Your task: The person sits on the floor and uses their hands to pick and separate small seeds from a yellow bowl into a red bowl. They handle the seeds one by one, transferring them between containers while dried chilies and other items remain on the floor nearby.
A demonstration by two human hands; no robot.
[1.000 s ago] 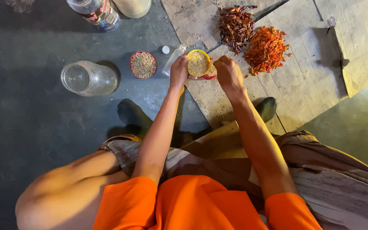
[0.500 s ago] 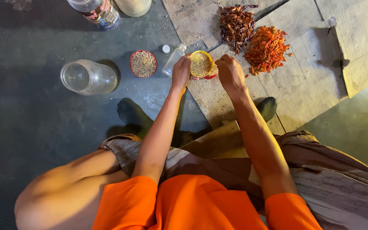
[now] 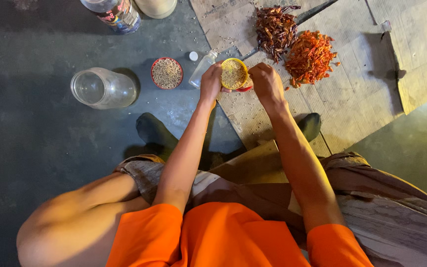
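Left hand (image 3: 209, 81) grips the yellow cup (image 3: 234, 74) of pale seeds, held just above the cardboard sheet (image 3: 352, 89). Right hand (image 3: 266, 81) is curled at the cup's right rim; its contents cannot be told. Red bowl (image 3: 166, 73) of seeds sits left, on the floor (image 3: 35, 148).

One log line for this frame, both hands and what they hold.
left hand: holds yellow cup of seeds | right hand: closed at cup's rim | nearby: red lid of seeds, dried chilli piles

The cup (image 3: 233, 74) of seeds sits between the left hand (image 3: 209, 83) and right hand (image 3: 267, 84). Left of the grip stand a bowl (image 3: 166, 73) and, farther left, a jar (image 3: 103, 89). Beyond and right of it, two chilli piles (image 3: 292, 44) lie on cardboard (image 3: 362, 84).
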